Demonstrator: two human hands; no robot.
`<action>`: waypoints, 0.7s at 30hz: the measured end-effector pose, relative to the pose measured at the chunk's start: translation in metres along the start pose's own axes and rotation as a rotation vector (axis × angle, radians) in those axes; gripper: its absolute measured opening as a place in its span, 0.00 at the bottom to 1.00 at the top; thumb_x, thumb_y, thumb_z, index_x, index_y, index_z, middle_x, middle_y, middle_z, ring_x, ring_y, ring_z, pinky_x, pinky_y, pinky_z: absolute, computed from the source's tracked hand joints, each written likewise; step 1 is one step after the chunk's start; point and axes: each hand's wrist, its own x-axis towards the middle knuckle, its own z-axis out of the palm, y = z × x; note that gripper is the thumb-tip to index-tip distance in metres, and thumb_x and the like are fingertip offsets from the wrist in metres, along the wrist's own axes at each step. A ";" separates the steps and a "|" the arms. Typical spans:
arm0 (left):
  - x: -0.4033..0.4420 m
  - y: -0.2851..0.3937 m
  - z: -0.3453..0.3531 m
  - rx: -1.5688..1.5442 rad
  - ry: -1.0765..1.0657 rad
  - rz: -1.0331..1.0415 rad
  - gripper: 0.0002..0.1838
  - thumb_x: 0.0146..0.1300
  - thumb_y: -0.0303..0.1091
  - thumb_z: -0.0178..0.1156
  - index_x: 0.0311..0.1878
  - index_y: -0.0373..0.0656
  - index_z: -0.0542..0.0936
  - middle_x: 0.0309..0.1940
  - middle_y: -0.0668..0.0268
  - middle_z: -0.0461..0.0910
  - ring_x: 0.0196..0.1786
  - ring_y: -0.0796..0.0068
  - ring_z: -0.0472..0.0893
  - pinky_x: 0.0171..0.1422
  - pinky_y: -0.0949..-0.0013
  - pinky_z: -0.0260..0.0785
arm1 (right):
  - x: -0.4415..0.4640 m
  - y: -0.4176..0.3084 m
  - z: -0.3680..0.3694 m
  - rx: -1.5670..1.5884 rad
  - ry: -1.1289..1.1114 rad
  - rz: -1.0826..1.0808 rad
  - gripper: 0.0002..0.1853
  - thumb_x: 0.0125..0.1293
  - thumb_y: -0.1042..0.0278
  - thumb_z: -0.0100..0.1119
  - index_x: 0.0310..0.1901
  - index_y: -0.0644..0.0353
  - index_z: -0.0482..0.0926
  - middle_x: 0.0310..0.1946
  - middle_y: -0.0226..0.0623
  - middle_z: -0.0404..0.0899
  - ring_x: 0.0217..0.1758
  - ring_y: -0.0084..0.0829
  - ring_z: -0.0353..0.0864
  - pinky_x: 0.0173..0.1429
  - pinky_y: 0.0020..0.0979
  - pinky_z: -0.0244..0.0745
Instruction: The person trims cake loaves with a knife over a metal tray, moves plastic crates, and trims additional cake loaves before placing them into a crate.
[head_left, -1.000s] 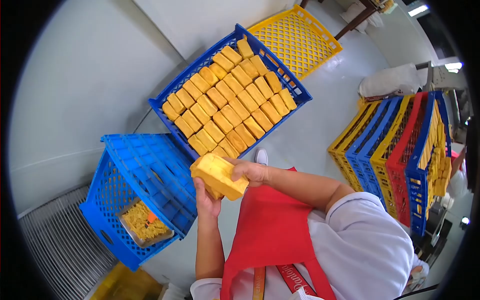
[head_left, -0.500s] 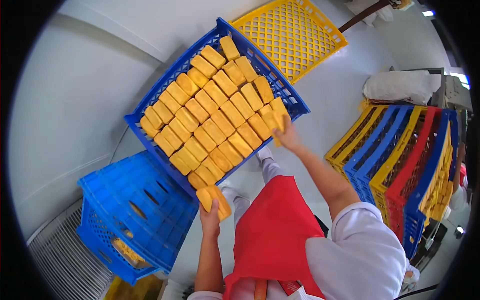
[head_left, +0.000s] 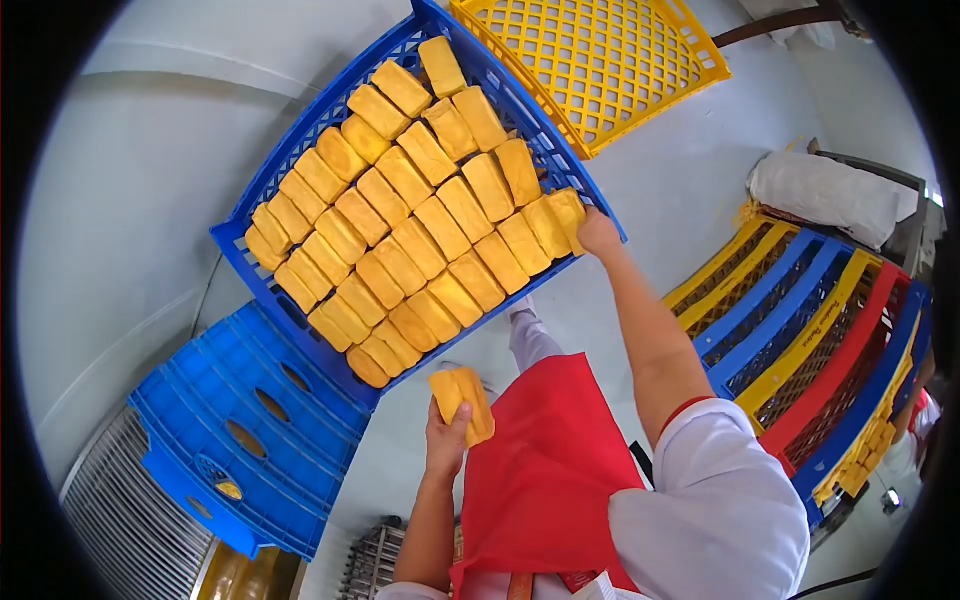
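Small golden bread loaves [head_left: 398, 268] lie in slanting rows in a blue crate [head_left: 575, 140]. My left hand [head_left: 447, 435] is closed around what look like two loaves [head_left: 466, 405], held side by side just outside the crate's near edge. At the crate's right corner, my right hand [head_left: 600, 235] grips a loaf [head_left: 568, 214] at the end of a row, its fingers partly hidden behind the bread. That loaf rests against its neighbour.
Blue crates [head_left: 250, 420] stand at the lower left beside a ribbed metal grille [head_left: 130, 510]. A yellow crate [head_left: 600, 60] lies beyond the bread. Several stacked coloured crates [head_left: 800, 340] stand at right, near a white wrapped bundle [head_left: 830, 195]. Another person's sleeve [head_left: 925, 415] shows at far right.
My right hand has brought its loaf against the end of the row at the crate's right corner. My left hand has moved right, away from the crate, with its loaves. The view has shifted.
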 end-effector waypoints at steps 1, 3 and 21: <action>0.001 0.002 0.002 0.016 0.001 0.008 0.37 0.66 0.33 0.65 0.73 0.37 0.58 0.60 0.60 0.74 0.59 0.68 0.76 0.63 0.63 0.72 | 0.001 -0.001 -0.012 0.013 -0.056 -0.047 0.23 0.66 0.62 0.52 0.61 0.62 0.72 0.53 0.53 0.81 0.58 0.48 0.80 0.60 0.47 0.76; 0.004 0.006 0.006 0.017 -0.013 0.002 0.37 0.66 0.33 0.65 0.73 0.37 0.58 0.60 0.60 0.74 0.58 0.68 0.77 0.62 0.64 0.72 | 0.000 -0.008 -0.022 0.025 -0.112 -0.094 0.20 0.67 0.63 0.51 0.58 0.62 0.75 0.52 0.53 0.82 0.57 0.45 0.82 0.59 0.46 0.77; 0.008 -0.003 -0.024 -0.039 0.148 0.047 0.32 0.67 0.33 0.64 0.70 0.38 0.62 0.58 0.62 0.75 0.57 0.71 0.78 0.60 0.66 0.73 | 0.084 -0.126 0.014 0.400 -0.043 -0.209 0.32 0.57 0.72 0.51 0.68 0.57 0.67 0.63 0.56 0.73 0.67 0.50 0.72 0.69 0.40 0.68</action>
